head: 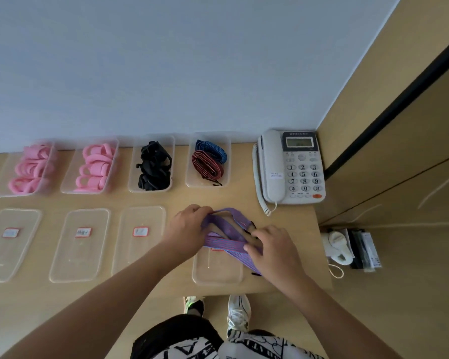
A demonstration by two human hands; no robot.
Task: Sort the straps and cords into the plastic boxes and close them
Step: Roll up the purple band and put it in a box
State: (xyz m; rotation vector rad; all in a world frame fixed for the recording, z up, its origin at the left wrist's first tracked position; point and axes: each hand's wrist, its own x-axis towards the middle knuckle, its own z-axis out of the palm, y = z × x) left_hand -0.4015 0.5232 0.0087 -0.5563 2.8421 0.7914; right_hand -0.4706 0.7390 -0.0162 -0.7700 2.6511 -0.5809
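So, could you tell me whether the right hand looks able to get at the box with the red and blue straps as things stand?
Probably yes, once freed. The box stands open just beyond the hands with bare table between, but the right hand and left hand both grip the purple strap.

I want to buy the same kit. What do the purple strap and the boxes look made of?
The purple strap, held by the left hand and right hand, looks like flat woven elastic webbing: matte, fine lengthwise red and blue stripes, bending limply. The boxes, such as the one with the black straps, look like thin clear plastic: see-through, slightly frosted walls showing the wood-look table.
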